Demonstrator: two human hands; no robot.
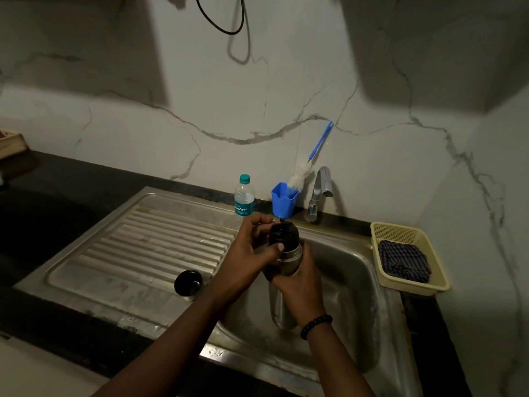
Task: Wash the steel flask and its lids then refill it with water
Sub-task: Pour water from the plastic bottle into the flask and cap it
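We see the steel flask (287, 257) upright over the sink (357, 282), black inner lid (282, 232) on top; our right hand (297, 277) grips its body, left hand (252, 247) grasps the lid.

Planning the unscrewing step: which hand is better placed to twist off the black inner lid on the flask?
Left. The left hand already sits at the black inner lid, thumb against its side, while the right hand grips the steel flask body over the sink, steadying it.
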